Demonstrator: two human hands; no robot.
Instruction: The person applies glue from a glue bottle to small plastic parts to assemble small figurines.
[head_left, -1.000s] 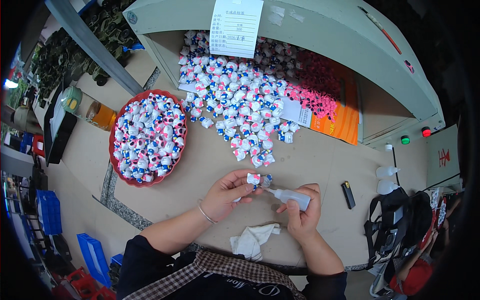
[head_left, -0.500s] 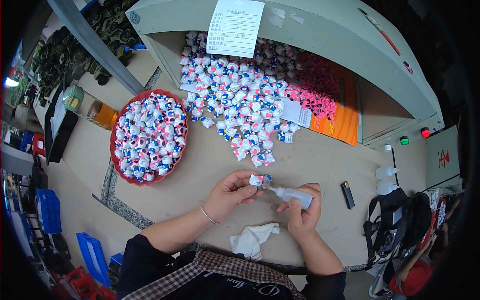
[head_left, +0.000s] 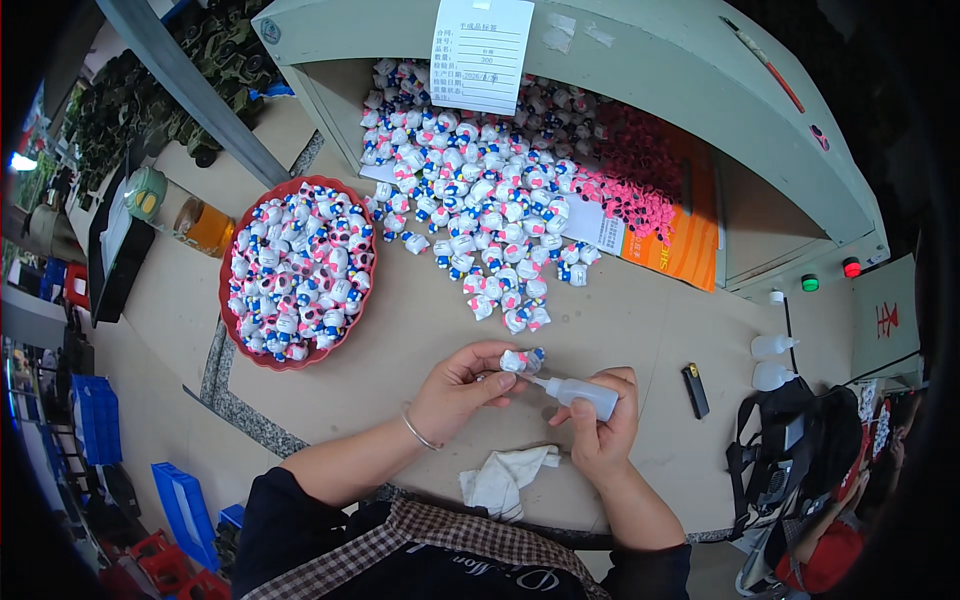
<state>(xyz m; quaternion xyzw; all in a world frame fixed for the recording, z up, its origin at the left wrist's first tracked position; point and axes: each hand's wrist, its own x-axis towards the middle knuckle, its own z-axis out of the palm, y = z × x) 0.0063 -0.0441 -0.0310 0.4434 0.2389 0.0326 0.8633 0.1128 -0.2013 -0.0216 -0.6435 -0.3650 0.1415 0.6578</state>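
Note:
Between the fingertips of my left hand point(head_left: 462, 385) is a small white figurine point(head_left: 515, 361) with pink and blue parts. My right hand point(head_left: 603, 425) is wrapped round a translucent squeeze bottle point(head_left: 586, 397), tilted so its thin nozzle points left. The nozzle tip is at the figurine; whether it touches I cannot tell. Past my hands a large pile of like figurines point(head_left: 490, 215) spreads out from under the green shelf. To the left, a red scalloped basin point(head_left: 372, 283) is full of similar figurines, many showing dark and pink spots.
Small pink pieces point(head_left: 640, 210) lie right of the pile, beside an orange sheet point(head_left: 690, 245). A white cloth point(head_left: 500, 482) lies near the table edge. On the right are a black-and-yellow object point(head_left: 695, 390), two white bottles point(head_left: 771, 360) and a black bag point(head_left: 790, 450). A drink bottle point(head_left: 185, 215) lies left.
The squeeze bottle has shifted slightly left and down with my right hand. The figurine has turned a little in my left fingers. The paper label on the shelf has swung slightly right.

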